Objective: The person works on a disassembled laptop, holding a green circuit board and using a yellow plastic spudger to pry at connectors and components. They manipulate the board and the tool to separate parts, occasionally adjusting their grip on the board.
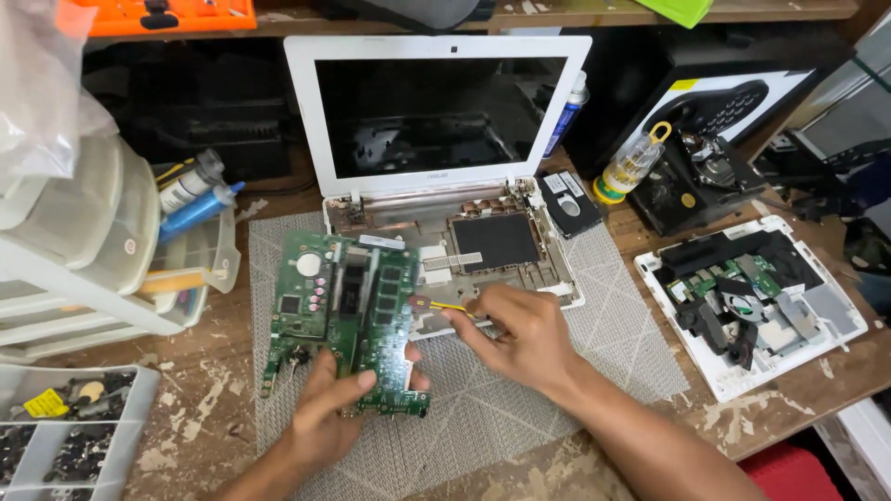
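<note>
Far left: white plastic drawers [83,250] w/ tubes on top, and a grey parts tray [65,427] of small bits at the bottom corner.

Left hand [329,413] is closed on the lower edge of a green circuit board [348,315], thumb over the front, fingers behind, holding it tilted up off the mat and just left of the open laptop base. So the board is already out of the laptop [436,121]: the white base [483,250] lies gutted, bare plastic, a dark pad and some copper bits showing, screen upright behind it.

Right hand [520,334] is pinched shut on a thin yellow-handled tool [450,306], tip w/ a small round end pointing at the board's right edge, close to it; can't tell if it touches. Judging by this, strip-down is mostly done and work is now on the board itself. Refit of the board and closing up the base are still ahead.

Right side: a second white laptop base [752,306] lies open, fan and green boards still in it, looks untouched. Near it a black drive [568,206], a clear screwdriver w/ yellow cap [631,162] and a black box [705,139].

Surface: grey woven mat [594,343] over a worn, paint-flecked wooden bench [204,399]. Room: cramped repair bench, shelf above w/ an orange case [158,14], clutter on all sides.
</note>
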